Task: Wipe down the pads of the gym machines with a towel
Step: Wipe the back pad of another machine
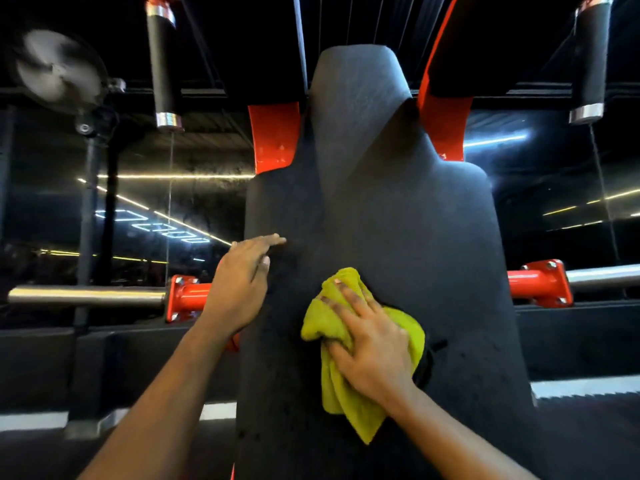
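Mid-wipe, your right hand [372, 344] presses, fingers spread, the bunched yellow-green cloth towel [348, 408] under it onto the tall black padded backrest [415, 237], left hand [239, 285] flat and empty alongside; next, likely sweep upward.

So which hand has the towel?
The right hand: it presses the yellow-green towel on the black pad; the left hand lies bare at the pad's left edge.

You find no text, brand or number here that can be read. At about nine o'clock from the black pad [381, 220], a blue-white glowing pattern [152, 226] shows in the dark background. Its angular strokes may be letters, but they are too blurred and slanted for you to make out.
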